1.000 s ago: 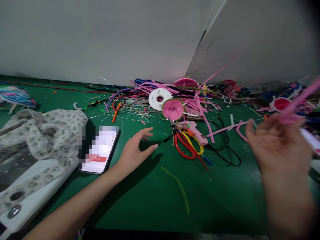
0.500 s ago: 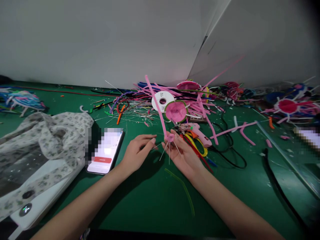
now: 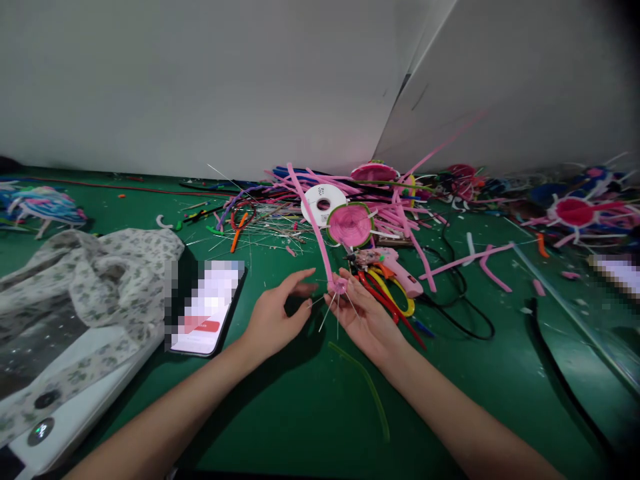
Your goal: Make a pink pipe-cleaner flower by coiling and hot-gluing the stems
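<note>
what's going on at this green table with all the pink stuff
A person is working with both bare hands over a green table. The right hand holds a small pink coil with thin wire spokes sticking out and a long pink pipe cleaner trailing up from it. The left hand reaches toward one of the spokes, fingers open. Just behind lie a pink glue gun, scissors with red and yellow handles, and a heap of pipe cleaners. A phone lies to the left.

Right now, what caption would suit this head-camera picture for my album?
Right hand pinches a small pink coil with wire spokes; left hand reaches toward it over a cluttered green table.
</note>
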Demonstrator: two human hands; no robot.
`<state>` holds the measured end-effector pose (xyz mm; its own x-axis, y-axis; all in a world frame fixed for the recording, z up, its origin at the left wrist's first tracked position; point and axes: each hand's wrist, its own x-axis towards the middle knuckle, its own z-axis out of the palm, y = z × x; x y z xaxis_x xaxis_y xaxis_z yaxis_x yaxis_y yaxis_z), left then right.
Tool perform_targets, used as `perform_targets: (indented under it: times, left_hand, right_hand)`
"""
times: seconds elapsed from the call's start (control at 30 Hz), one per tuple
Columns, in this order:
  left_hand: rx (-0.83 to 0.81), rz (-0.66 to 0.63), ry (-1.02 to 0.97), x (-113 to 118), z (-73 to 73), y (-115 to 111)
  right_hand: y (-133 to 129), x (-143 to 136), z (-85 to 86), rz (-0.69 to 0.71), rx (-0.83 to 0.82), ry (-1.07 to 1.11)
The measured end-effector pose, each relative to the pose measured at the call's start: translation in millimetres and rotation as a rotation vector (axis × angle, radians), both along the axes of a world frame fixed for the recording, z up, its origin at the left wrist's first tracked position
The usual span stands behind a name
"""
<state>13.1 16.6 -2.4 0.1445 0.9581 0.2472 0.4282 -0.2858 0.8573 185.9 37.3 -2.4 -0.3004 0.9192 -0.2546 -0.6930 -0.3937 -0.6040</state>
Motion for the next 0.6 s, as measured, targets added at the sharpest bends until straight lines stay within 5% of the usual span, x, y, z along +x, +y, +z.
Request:
perform_targets:
  times: [0.3,0.6]
  left_hand:
    - [0.216,-0.063,-0.023,2.7,-1.3,1.8]
    - [0.222,-0.129,-0.04,4.8,1.0,0.7]
  right_hand:
    - [-3.1,-1.6,0.0,0.02,-0.011,-0.019]
    - [-4.6,-3.9,-1.8,0.071,-0.031,-0.06]
